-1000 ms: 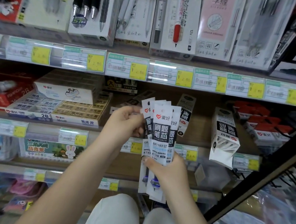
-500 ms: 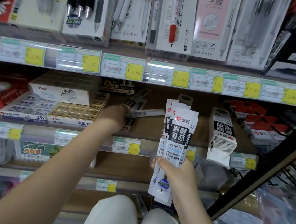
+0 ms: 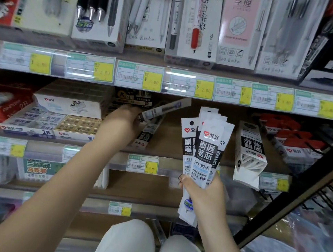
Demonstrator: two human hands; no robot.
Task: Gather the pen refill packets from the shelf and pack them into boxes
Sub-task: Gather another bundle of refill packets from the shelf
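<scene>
Shop shelving across the whole frame: a wooden middle shelf (image 3: 180, 145) at centre, edged above and below with clear strips of yellow price labels (image 3: 152, 81). Along the top, boxed pens (image 3: 97, 11) standing upright in a row. At centre left on the middle shelf, flat eraser boxes (image 3: 76, 126) stacked beside a red 2B box (image 3: 0, 108). At centre right, an open white refill box (image 3: 250, 152) standing tilted on the shelf front, printing upside down, refill ends visible through its lower opening. Further right, red-and-white boxes (image 3: 294, 142), blurred. A dark diagonal rack bar (image 3: 297, 191) across the lower right. Pale trouser knees (image 3: 130, 242) at bottom centre.

Left hand (image 3: 121, 125), reaching onto the middle shelf at centre, fingers closed on one refill packet (image 3: 163, 109) lifted at a slant, with more packets (image 3: 146, 136) lying flat on the shelf just beneath. Right hand (image 3: 202, 192), lower centre right, fingers wrapped round a fanned bundle of refill packets (image 3: 204, 149) held upright in front of the shelf, white tops up, black bands with white characters at mid-length, the bundle's lower ends sticking out below the fist.
</scene>
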